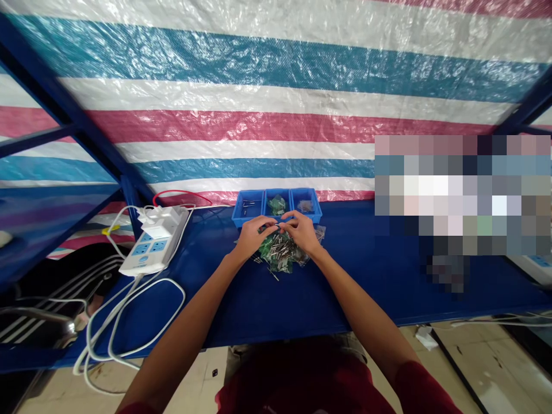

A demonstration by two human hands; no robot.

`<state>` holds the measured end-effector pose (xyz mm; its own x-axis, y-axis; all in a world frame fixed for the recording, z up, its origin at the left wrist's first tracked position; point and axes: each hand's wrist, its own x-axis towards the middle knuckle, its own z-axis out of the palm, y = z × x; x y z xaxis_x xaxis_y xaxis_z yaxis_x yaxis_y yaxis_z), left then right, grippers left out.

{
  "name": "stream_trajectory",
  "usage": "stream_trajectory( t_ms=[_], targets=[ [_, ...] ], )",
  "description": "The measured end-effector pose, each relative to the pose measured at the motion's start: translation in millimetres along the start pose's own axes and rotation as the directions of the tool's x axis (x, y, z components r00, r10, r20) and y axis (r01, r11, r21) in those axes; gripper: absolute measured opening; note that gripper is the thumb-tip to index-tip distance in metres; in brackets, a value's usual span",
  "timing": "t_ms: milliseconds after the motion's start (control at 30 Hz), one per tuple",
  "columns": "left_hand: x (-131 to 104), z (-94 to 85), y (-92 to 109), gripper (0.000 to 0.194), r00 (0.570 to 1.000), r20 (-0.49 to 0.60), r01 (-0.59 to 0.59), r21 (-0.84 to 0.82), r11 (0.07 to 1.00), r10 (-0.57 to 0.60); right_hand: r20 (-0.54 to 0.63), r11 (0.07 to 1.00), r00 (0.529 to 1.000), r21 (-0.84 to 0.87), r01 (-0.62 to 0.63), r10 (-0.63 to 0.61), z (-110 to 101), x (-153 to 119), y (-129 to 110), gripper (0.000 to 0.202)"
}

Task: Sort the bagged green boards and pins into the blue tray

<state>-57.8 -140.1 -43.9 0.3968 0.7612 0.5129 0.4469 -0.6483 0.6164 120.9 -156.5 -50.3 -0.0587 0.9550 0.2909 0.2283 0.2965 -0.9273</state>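
Over a pile of small metal parts [282, 248] and little green and clear bags, my left hand [252, 234] and my right hand [302, 231] meet, fingertips pinched close together. Something small and dark sits between the fingertips; its shape is too small to make out. Just behind the hands stand three joined blue bins [319, 214]. The left bin holds a few thin metal pieces [248, 204], the middle one green bags [277, 204], the right one small clear bags [305, 205].
A white power strip [144, 260] with plugged-in chargers [158, 221] lies on the blue table [276, 310] at left, its white cables [183, 299] looping forward. Striped sheeting [259, 126] hangs behind. Part of a person in black [56, 293] shows far left; the right side is pixelated.
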Motion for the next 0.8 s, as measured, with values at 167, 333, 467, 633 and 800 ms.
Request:
stream_trajectory(
  t_ms=[167,333,467,633,800],
  targets=[
    [0.1,-4.2,3.6,0.035,1.000,0.006,-0.021,0.080,0.997,0.021,0.007,0.999,1.000,-0.037,-0.001,0.001,-0.9,-1.9,-5.0,0.025],
    [-1.6,-5.9,5.9,0.035,0.999,-0.034,0.044,0.103,0.994,-0.040,0.013,0.998,0.998,-0.022,0.064,-0.063,-0.9,-1.8,-3.3,0.023],
    [-1.8,-4.7,5.5,0.037,0.999,0.024,0.032,0.106,0.994,-0.035,0.018,0.995,0.996,-0.048,0.084,-0.083,-0.8,-2.3,-4.1,0.026],
    [-1.6,-4.3,4.9,0.037,0.999,0.040,0.003,0.131,0.991,-0.008,0.023,0.996,0.997,-0.053,0.075,-0.074,-0.3,-2.2,-3.8,0.035],
    [-2.3,-4.0,6.5,0.035,0.998,0.053,0.014,0.114,0.993,-0.020,0.044,0.998,0.999,0.056,0.003,-0.006,1.0,-0.3,-1.7,0.032]
  ],
)
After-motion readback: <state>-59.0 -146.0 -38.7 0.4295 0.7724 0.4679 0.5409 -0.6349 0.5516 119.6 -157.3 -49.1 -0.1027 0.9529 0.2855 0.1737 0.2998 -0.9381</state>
